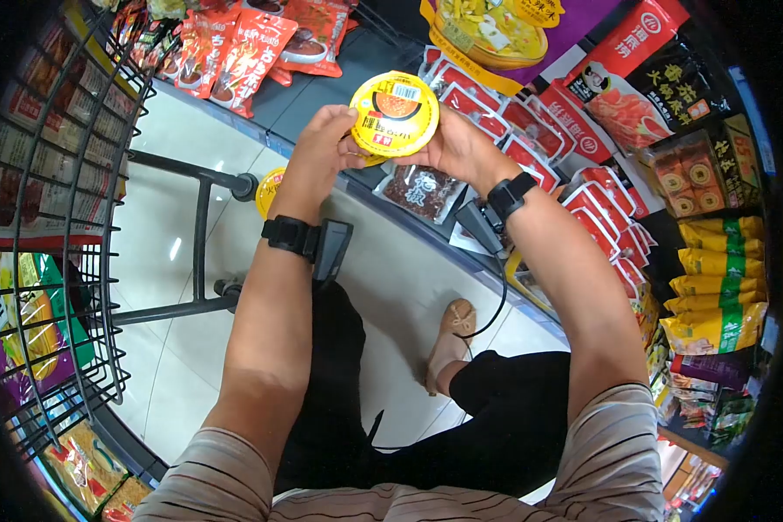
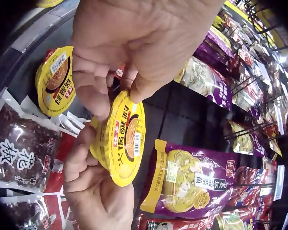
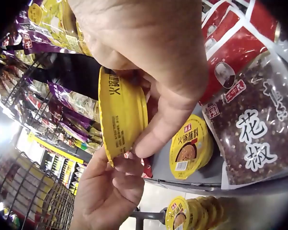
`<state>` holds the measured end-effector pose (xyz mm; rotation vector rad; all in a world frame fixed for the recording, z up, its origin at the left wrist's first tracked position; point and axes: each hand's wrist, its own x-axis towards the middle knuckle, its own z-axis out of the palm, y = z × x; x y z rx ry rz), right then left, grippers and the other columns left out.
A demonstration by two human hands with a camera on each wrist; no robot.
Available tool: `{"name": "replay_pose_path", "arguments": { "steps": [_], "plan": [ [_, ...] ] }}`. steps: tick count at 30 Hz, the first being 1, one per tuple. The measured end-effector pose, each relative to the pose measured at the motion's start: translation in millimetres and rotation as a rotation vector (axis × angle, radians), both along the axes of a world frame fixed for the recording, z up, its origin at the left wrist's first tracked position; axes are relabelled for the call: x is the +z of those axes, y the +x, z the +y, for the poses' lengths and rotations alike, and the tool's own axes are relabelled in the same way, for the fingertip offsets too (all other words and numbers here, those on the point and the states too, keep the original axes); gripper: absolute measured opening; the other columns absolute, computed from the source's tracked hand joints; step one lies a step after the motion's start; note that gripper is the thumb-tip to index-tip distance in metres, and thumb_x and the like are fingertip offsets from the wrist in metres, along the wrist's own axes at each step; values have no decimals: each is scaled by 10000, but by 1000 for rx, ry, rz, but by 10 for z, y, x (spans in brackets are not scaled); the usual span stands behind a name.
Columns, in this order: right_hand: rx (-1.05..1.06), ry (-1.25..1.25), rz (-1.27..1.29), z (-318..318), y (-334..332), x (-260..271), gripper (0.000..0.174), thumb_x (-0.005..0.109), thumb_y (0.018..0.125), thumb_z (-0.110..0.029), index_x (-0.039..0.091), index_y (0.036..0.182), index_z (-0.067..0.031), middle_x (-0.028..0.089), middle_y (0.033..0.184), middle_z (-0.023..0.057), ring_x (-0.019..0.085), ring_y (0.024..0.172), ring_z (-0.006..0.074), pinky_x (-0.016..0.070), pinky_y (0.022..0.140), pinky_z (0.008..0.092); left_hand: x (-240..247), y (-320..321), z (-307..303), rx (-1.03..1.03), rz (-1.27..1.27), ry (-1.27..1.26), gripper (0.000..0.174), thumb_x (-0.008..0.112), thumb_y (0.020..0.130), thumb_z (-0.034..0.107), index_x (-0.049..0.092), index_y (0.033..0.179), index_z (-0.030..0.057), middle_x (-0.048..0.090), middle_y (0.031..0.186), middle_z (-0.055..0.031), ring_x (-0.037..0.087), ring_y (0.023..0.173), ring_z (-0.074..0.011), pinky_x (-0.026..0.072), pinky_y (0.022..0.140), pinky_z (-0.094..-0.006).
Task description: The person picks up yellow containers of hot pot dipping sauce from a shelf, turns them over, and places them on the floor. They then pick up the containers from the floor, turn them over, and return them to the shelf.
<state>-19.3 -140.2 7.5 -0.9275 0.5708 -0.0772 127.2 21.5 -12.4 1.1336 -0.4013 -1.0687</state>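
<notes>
Both hands hold one yellow tub of hot pot dipping sauce, its printed lid with a barcode facing up at the head camera. My left hand grips the rim on the left side. On the right, my right hand grips the opposite edge, its fingers partly hidden by the tub. The right wrist view shows the tub's ribbed side wall with small print. A second tub of the same kind sits on the shelf below the hands, beside a clear bag of dark red peppercorns.
More yellow tubs stand stacked low beyond the shelf edge. A black wire cart is at the left. Red seasoning bags lie on the shelf at the back, a purple-and-yellow packet nearby. Yellow packs fill the right.
</notes>
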Motion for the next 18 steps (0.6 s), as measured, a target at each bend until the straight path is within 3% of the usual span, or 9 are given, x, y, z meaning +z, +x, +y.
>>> {"name": "replay_pose_path", "arguments": {
  "steps": [11,18],
  "plan": [
    [14,-10,-2,1,-4,31,525,293,1065,-464,527,1343,-86,647,1271,126,681,1077,279,570,895,466,-16,22,12,20,18,-49,208,610,975,280,554,1103,125,665,962,-2,646,775,-94,493,578,-239],
    [89,-98,-25,-40,7,-36,631,348,1015,-603,528,1352,-101,640,1282,94,658,1118,239,557,896,428,36,32,34,83,-147,-5,191,624,967,290,586,1051,122,626,817,42,553,662,-41,413,551,-212]
  ]
}}
